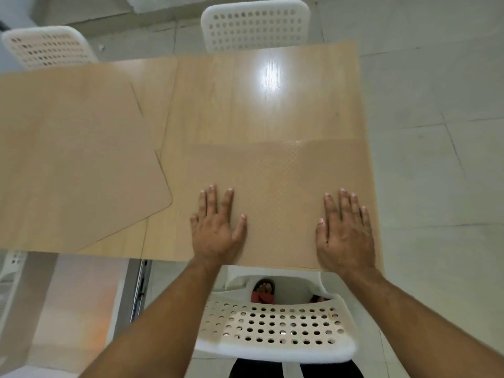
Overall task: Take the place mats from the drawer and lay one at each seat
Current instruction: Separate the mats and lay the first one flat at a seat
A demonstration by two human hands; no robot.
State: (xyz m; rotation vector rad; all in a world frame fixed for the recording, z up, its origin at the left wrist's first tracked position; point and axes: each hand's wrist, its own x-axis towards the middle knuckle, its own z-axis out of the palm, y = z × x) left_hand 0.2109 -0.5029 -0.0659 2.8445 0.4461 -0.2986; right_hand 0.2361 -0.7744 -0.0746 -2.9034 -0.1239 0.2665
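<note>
Wooden table (245,105) on pale tiled floor (436,132). Near place mat (278,173) lies flat at 6 o'clock, before white perforated chair (275,326). Left hand (216,227) and right hand (345,230) press flat on it, fingers spread, gripping nothing. Second mat (73,159) lies at 9 o'clock, skewed. Far chair (255,24) at 12 o'clock

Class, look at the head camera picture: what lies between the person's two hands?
Only the bare textured surface of the place mat lies between the left hand and the right hand. Both palms rest flat on it, as the head view shows.
</note>
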